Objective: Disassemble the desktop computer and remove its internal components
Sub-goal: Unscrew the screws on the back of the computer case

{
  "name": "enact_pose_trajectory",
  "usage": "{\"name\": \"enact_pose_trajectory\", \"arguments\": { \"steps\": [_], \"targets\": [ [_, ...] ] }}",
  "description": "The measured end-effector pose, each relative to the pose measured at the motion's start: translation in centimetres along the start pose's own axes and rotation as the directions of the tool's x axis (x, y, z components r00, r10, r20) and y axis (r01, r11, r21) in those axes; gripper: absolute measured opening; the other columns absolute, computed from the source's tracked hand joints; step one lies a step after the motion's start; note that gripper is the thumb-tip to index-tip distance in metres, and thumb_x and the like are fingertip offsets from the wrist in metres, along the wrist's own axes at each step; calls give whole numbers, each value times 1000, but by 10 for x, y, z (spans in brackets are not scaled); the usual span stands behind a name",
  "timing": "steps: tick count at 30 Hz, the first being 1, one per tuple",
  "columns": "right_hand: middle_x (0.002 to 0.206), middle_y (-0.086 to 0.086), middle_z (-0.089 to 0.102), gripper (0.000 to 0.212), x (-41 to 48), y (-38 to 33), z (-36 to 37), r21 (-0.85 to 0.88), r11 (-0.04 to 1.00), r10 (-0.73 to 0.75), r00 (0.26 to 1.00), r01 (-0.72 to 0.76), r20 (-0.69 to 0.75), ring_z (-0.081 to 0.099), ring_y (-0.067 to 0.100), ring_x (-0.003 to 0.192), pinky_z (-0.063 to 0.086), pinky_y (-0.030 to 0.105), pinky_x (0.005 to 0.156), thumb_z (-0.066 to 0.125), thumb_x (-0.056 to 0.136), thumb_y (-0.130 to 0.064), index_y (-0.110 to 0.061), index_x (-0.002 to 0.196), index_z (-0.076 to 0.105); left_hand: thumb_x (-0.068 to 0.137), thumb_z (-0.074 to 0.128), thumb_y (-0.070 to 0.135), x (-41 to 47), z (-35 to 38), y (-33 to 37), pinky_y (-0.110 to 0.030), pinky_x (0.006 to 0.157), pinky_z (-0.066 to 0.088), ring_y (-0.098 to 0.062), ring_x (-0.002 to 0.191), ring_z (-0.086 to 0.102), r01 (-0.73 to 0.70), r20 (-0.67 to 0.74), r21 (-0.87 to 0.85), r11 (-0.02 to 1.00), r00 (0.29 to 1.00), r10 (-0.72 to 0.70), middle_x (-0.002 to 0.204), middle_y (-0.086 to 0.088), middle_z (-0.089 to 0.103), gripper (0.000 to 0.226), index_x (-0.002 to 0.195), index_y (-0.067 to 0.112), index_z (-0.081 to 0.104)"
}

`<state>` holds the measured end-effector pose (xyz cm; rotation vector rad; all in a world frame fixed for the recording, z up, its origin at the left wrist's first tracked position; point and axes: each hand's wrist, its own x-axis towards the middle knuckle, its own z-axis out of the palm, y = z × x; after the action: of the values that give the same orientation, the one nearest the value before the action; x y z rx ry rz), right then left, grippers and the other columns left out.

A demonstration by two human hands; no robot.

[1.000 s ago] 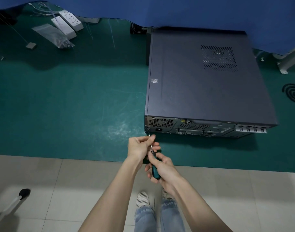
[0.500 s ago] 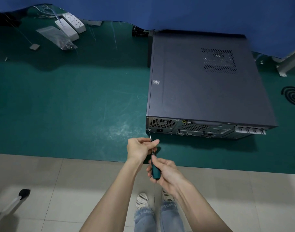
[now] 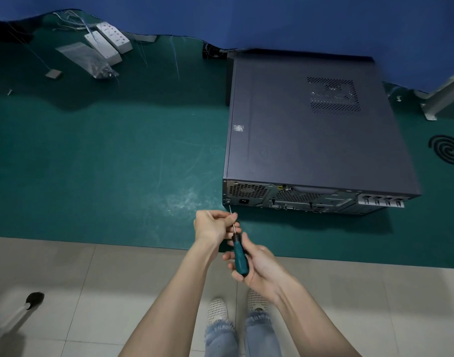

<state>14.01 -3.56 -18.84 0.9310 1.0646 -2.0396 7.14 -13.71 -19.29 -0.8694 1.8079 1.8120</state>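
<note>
Your case (image 3: pixel 311 140) lies on its side on the green mat (image 3: pixel 92 163), closed, with the vented side panel up. The rear panel (image 3: pixel 302 197) faces you, showing a fan grille, a power socket and ports. Far left on the mat, a clear bag (image 3: pixel 88 61) lies just beside two power strips (image 3: pixel 110 43); what it holds is too small to tell. Your left hand (image 3: pixel 211 226) pinches the shaft of the screwdriver (image 3: pixel 240 257) between thumb and fingertips, and your right hand (image 3: pixel 258 267) wraps the teal handle. The tip sits at the rear panel's lower left corner.
</note>
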Motion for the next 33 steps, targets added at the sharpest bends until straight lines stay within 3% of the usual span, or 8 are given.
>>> {"name": "enact_pose_trajectory", "arguments": {
  "steps": [3,7,12,17,20,22,27,33],
  "targets": [
    [69,17,62,35,0,1,-3,35,999,0,1000,0,-14,54,22,52,31,24,37,41,102,-24,7,111,55,85,68,4,0,-2,-3,-25,49,55,-17,54,66,21,32,-43,999,999,-20,64,-12,69,9,85,-5,67],
    [62,14,57,19,-2,1,1,-42,995,-90,994,88,-54,50,20,45,29,20,34,58,94,-21,-3,89,57,88,64,3,1,0,-4,-23,50,54,-16,52,66,12,52,-70,998,999,-8,63,-10,68,8,83,-2,66],
    [62,12,57,27,1,6,2,-23,996,-92,992,91,-90,48,18,47,29,23,38,46,101,-21,4,100,58,86,66,2,6,5,-3,-26,52,56,-20,55,67,4,-7,-91,996,1000,-5,72,-14,68,8,92,-3,63],
    [60,10,55,18,0,7,5,-134,978,-176,978,161,-109,50,20,44,31,22,37,58,95,-17,-1,91,53,84,68,1,15,12,6,-30,56,59,-21,52,66,-77,-109,-47,996,991,72,70,-15,67,11,86,-2,58],
    [61,12,57,21,1,3,7,-136,984,-126,986,110,-110,50,21,44,29,23,38,54,98,-22,-4,89,52,87,64,0,19,15,8,-30,56,59,-21,51,67,-76,-152,-24,997,986,71,70,-16,68,8,82,-4,60],
    [61,12,58,22,2,3,6,-121,988,-109,989,97,-101,50,20,44,31,23,39,49,100,-22,-3,90,53,89,62,0,21,15,7,-29,55,59,-21,52,68,-65,-155,-35,997,986,58,74,-19,68,9,82,-5,60],
    [60,10,55,20,3,4,3,-195,964,-203,973,179,-112,49,19,41,32,21,35,63,92,-18,-1,90,53,93,56,1,20,19,7,-26,51,57,-23,51,67,-33,-96,-125,992,995,21,73,-22,66,11,92,-9,59],
    [60,10,58,23,5,2,0,-165,969,-201,976,185,-88,51,19,43,38,23,39,54,98,-20,2,91,59,92,58,4,18,19,3,-29,57,59,-25,59,69,-8,-63,-199,980,998,-5,77,-22,67,10,90,-5,59]
  ]
}}
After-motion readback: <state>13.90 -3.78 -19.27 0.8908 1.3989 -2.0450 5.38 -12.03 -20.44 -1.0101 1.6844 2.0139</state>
